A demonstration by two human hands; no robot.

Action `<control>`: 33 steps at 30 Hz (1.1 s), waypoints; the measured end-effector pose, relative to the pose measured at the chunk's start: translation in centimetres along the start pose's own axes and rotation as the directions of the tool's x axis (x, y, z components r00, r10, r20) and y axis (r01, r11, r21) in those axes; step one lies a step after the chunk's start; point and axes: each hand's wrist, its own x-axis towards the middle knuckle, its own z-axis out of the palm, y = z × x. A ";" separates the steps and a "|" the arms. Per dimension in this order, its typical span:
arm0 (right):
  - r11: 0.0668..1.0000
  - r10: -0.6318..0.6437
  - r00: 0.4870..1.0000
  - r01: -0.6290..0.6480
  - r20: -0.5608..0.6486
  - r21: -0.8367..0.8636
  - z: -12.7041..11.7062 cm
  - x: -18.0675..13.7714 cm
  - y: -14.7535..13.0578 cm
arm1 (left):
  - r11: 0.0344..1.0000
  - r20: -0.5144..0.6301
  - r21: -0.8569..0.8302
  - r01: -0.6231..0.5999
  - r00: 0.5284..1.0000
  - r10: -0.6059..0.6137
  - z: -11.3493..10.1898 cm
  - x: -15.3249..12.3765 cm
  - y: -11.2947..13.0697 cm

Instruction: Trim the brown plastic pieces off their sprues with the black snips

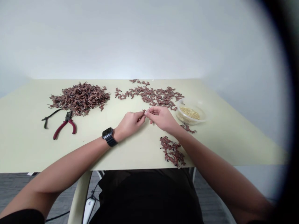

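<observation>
One small brown figure (pixel 143 111) is pinched between the thumb and the curled forefinger of the left hand (pixel 129 125), its other fingers folded in out of sight. Thumb and forefinger of the right hand (pixel 162 119) come together at the tips with hardly a gap, right at the end of that figure; whether they grip it or some tiny piece cannot be told. The right hand's remaining fingers bend loosely behind. Both hands meet low over the middle of a pale yellow table (pixel 130 155).

Just beside the right hand stands a clear plastic bowl (pixel 202 119) with small yellow bits (pixel 190 113) inside. A few figures (pixel 188 128) lie in front of it, near the right wrist. Beyond the hands, more brown figures spread in a loose scatter (pixel 160 98); a smaller cluster (pixel 171 152) lies by the near edge, next to the right forearm. A dark watch (pixel 107 133) circles the left wrist. Farther left sits a big heap of figures (pixel 80 98), with red-handled pliers (pixel 68 116) and a dark curved tool (pixel 46 122) just in front.
</observation>
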 end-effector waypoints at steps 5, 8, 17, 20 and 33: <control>0.997 -0.044 0.999 0.044 0.004 -0.056 -0.1 -0.1 -0.1 | 1.000 -0.001 -0.019 -0.016 1.000 0.016 0.2 0.0 -0.4; 0.944 -0.193 0.981 0.180 -0.018 -0.275 -0.1 -0.2 0.3 | 1.000 -0.001 -0.021 0.002 1.000 -0.002 0.0 0.0 -0.2; 0.695 -0.477 0.867 0.474 0.146 -0.541 -0.9 -0.1 0.6 | 0.996 0.016 -0.072 0.045 0.999 -0.044 -0.7 0.2 0.6; 0.635 -0.516 0.831 0.535 0.211 -0.557 -1.1 -0.1 0.4 | 0.994 0.026 -0.094 0.052 0.998 -0.049 -0.5 0.1 0.4; 0.990 -0.094 0.995 0.095 0.009 -0.108 0.0 0.1 0.9 | 0.995 0.019 -0.092 0.046 0.999 -0.044 -0.4 0.0 0.7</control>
